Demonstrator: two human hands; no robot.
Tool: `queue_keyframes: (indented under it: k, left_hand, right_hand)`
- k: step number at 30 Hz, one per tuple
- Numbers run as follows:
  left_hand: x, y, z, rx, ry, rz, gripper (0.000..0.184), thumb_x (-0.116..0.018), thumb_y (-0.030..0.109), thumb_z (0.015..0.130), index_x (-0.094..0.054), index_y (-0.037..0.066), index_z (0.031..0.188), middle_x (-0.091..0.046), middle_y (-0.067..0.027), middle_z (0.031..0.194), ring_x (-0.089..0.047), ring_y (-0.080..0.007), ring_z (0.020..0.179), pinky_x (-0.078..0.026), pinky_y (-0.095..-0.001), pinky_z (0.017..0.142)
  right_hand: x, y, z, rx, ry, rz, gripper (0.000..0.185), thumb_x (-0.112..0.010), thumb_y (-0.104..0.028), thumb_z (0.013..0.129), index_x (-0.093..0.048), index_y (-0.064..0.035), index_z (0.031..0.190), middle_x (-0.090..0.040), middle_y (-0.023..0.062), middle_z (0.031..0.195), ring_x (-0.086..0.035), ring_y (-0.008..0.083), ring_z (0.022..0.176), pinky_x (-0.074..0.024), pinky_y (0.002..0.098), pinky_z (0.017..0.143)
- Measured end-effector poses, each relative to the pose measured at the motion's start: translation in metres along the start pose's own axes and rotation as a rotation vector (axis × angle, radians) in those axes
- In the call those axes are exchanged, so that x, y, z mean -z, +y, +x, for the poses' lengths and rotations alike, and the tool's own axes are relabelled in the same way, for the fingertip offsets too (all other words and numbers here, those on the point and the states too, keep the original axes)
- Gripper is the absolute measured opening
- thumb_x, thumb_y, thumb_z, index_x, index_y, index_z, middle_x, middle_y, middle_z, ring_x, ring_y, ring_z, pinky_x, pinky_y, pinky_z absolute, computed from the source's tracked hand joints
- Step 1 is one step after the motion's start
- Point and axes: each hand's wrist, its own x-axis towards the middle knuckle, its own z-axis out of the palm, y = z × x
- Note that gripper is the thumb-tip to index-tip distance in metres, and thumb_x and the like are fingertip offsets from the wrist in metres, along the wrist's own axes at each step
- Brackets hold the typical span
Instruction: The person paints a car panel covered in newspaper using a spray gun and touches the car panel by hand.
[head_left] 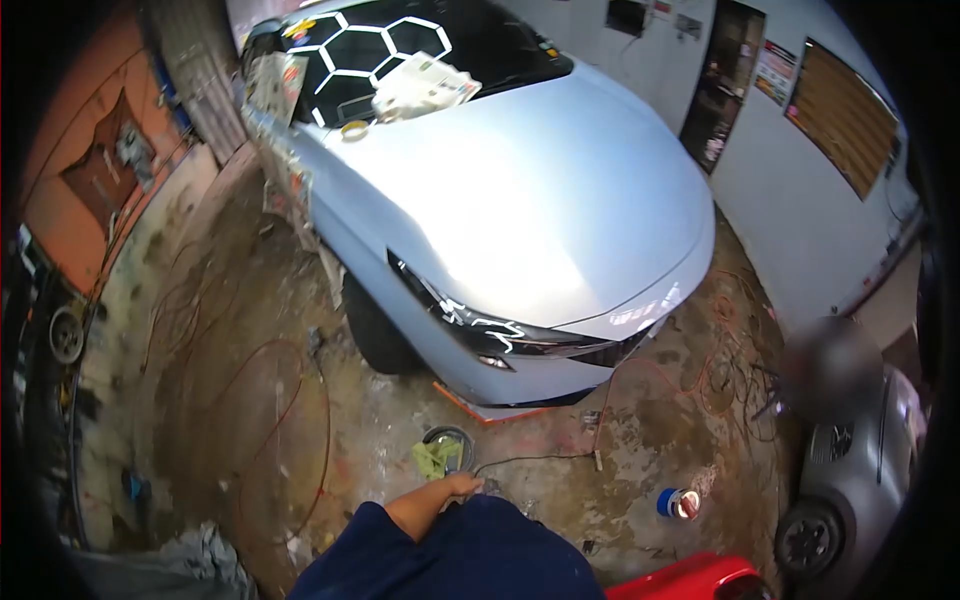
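My left hand (463, 485) reaches across in front of my navy shirt, its fingers looking curled. What lies in them is too small and hidden to make out. Just beyond it is a round, dark-rimmed container (462, 436), with a yellow-green cloth (433, 459) at its left side. A dark cord (535, 459) runs from beside the hand to the right along the floor. My right hand is out of sight. Ahead stands a silver-blue car (500, 220), its bonnet shut and its front facing me.
Paper sheets (425, 88) and a tape roll (354, 130) lie by the windscreen. A blue-and-white can (680, 503) stands on the stained floor. Reddish hoses (325, 440) loop across it. A red car part (690, 578) is close behind right. A person (830, 370) is by a grey car (850, 460).
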Motion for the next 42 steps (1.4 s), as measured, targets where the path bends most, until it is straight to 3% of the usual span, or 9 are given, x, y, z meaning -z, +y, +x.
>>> queue_keyframes:
  k: [5, 8, 12, 18, 21, 24, 28, 36, 42]
  left_hand:
    - [0.011, 0.045, -0.035, 0.063, -0.126, -0.420, 0.073, -0.035, 0.064, 0.105, -0.070, 0.005, 0.129, -0.071, -0.0153, 0.126, -0.065, -0.0315, 0.119, -0.043, -0.0419, 0.108]
    - [-0.069, 0.003, -0.035, -0.101, -0.221, -0.866, 0.071, -0.032, 0.067, 0.106, -0.065, 0.013, 0.139, -0.067, -0.0081, 0.132, -0.063, -0.0227, 0.118, -0.043, -0.0383, 0.110]
    - [-0.057, 0.075, -0.125, 0.488, -0.205, -1.294, 0.080, -0.031, 0.075, 0.101, -0.058, 0.014, 0.146, -0.061, -0.0088, 0.144, -0.061, -0.0229, 0.124, -0.045, -0.0443, 0.109]
    - [-0.192, 0.105, -0.114, 0.751, 0.059, -1.338, 0.076, -0.037, 0.067, 0.103, -0.046, 0.012, 0.155, -0.051, -0.0117, 0.154, -0.053, -0.0295, 0.136, -0.046, -0.0412, 0.106]
    - [-0.180, 0.195, -0.133, 0.557, 0.328, -1.375, 0.068, -0.048, 0.055, 0.103, -0.047, 0.008, 0.152, -0.055, -0.0135, 0.148, -0.055, -0.0291, 0.132, -0.046, -0.0416, 0.105]
    - [-0.256, 0.216, -0.102, 0.540, 0.631, -1.507, 0.060, -0.058, 0.049, 0.101, -0.058, 0.006, 0.142, -0.067, -0.0138, 0.129, -0.064, -0.0240, 0.113, -0.054, -0.0430, 0.090]
    - [-0.302, 0.259, -0.098, 0.565, 0.826, -1.539, 0.060, -0.054, 0.053, 0.102, -0.062, 0.006, 0.138, -0.070, -0.0141, 0.122, -0.067, -0.0247, 0.106, -0.055, -0.0416, 0.088]
    - [-0.350, 0.297, -0.059, 0.734, 0.918, -2.344, 0.065, -0.047, 0.060, 0.104, -0.072, 0.002, 0.120, -0.075, -0.0140, 0.101, -0.071, -0.0256, 0.089, -0.056, -0.0412, 0.085]
    - [-0.396, 0.304, -0.075, 0.570, 1.135, -2.327, 0.061, -0.045, 0.061, 0.105, -0.075, 0.008, 0.118, -0.075, -0.0125, 0.104, -0.070, -0.0207, 0.091, -0.056, -0.0382, 0.079]
  right_hand:
    - [0.061, -0.027, 0.058, 0.092, -0.069, -0.093, 0.023, -0.059, -0.020, 0.093, -0.073, -0.0023, 0.091, -0.074, 0.0199, 0.087, -0.072, 0.0340, 0.079, -0.0539, 0.0436, 0.071]
    - [0.097, -0.043, 0.089, 0.146, -0.130, -0.157, 0.023, -0.059, -0.020, 0.093, -0.073, -0.0021, 0.091, -0.074, 0.0200, 0.087, -0.072, 0.0343, 0.079, -0.0536, 0.0436, 0.070]
    - [0.147, -0.056, 0.136, 0.277, -0.235, -0.310, 0.023, -0.059, -0.020, 0.094, -0.073, -0.0019, 0.091, -0.074, 0.0201, 0.087, -0.072, 0.0347, 0.079, -0.0531, 0.0437, 0.070]
    - [0.246, -0.094, 0.216, 0.764, -0.389, -0.805, 0.023, -0.059, -0.020, 0.094, -0.073, -0.0015, 0.092, -0.074, 0.0204, 0.087, -0.071, 0.0353, 0.078, -0.0523, 0.0439, 0.069]
    - [0.255, -0.030, 0.376, 0.402, -0.454, -0.338, 0.022, -0.063, -0.020, 0.095, -0.072, -0.0002, 0.091, -0.073, 0.0177, 0.082, -0.067, 0.0317, 0.067, -0.0500, 0.0409, 0.061]
    - [0.270, -0.156, 0.346, 0.161, -0.556, -0.495, 0.019, -0.064, -0.023, 0.095, -0.069, -0.0045, 0.094, -0.070, 0.0072, 0.082, -0.064, 0.0173, 0.066, -0.0505, 0.0315, 0.055]
    - [0.237, -0.221, 0.352, 0.211, -0.651, -0.602, 0.024, -0.064, -0.026, 0.096, -0.071, -0.0032, 0.099, -0.070, 0.0079, 0.082, -0.064, 0.0168, 0.062, -0.0507, 0.0311, 0.051]
    - [0.117, -0.294, 0.326, 0.785, -0.837, -0.828, 0.040, -0.066, -0.039, 0.094, -0.075, 0.0007, 0.091, -0.073, 0.0124, 0.077, -0.069, 0.0236, 0.068, -0.0547, 0.0388, 0.065]
    - [0.064, -0.341, 0.248, 1.015, -0.754, -1.327, 0.041, -0.066, -0.039, 0.094, -0.074, 0.0001, 0.089, -0.074, 0.0169, 0.077, -0.073, 0.0309, 0.076, -0.0545, 0.0401, 0.070]
